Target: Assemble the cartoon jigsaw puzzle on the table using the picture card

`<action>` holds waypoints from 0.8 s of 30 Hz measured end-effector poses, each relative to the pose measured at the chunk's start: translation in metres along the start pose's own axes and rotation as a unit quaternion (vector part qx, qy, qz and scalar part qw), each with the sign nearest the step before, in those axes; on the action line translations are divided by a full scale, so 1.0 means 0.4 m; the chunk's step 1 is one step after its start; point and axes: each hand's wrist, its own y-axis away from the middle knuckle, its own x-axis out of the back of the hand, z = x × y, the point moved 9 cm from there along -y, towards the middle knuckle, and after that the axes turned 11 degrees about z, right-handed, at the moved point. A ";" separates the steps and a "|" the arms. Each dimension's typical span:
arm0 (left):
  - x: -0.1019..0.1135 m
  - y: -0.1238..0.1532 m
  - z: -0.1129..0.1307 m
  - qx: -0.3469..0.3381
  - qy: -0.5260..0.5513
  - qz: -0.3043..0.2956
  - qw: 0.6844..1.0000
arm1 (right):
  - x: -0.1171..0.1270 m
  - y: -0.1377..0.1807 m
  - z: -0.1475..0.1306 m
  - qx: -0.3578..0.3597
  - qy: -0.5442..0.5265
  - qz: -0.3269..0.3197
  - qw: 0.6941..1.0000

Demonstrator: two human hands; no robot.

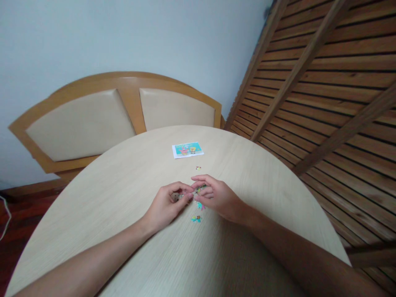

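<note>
Small multicoloured pieces (196,219) in separate clusters on pale round tabletop (262,181).

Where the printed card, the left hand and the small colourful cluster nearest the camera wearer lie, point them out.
Printed card (188,150): head view, middle of its printed face.
Left hand (161,206): head view, back of the hand.
Small colourful cluster (196,219): head view, its middle.

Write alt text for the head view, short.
A person's left hand and right hand meet, fingertips close together, over small colourful pieces on a pale round wooden table; whether either grips one is unclear. A cartoon card lies beyond them. Behind are a cream-padded wooden panel and, right, brown wooden slats.
</note>
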 end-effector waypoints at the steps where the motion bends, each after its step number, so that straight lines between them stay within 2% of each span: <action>1: 0.000 -0.001 -0.010 0.020 0.013 0.003 1.000 | 0.004 -0.001 -0.004 0.015 0.013 0.007 1.000; 6: -0.010 0.002 -0.038 0.075 0.055 -0.009 0.996 | 0.022 0.001 -0.039 0.093 0.109 0.022 0.989; 11: -0.029 0.009 -0.049 0.129 0.135 -0.052 0.981 | 0.019 0.012 -0.069 0.109 0.110 -0.022 0.988; 13: -0.038 0.012 -0.048 0.142 0.169 -0.073 0.973 | 0.019 0.017 -0.088 0.146 0.119 -0.038 0.981; 18: -0.036 0.012 -0.048 0.126 0.166 -0.083 0.975 | 0.005 0.047 -0.135 0.286 0.192 -0.091 0.934; 21: -0.032 0.013 -0.044 0.106 0.151 -0.087 0.979 | 0.004 0.050 -0.142 0.291 0.191 -0.091 0.933; 24: -0.017 0.009 -0.034 0.077 0.142 -0.061 0.985 | 0.015 0.039 -0.146 0.253 0.171 -0.040 0.951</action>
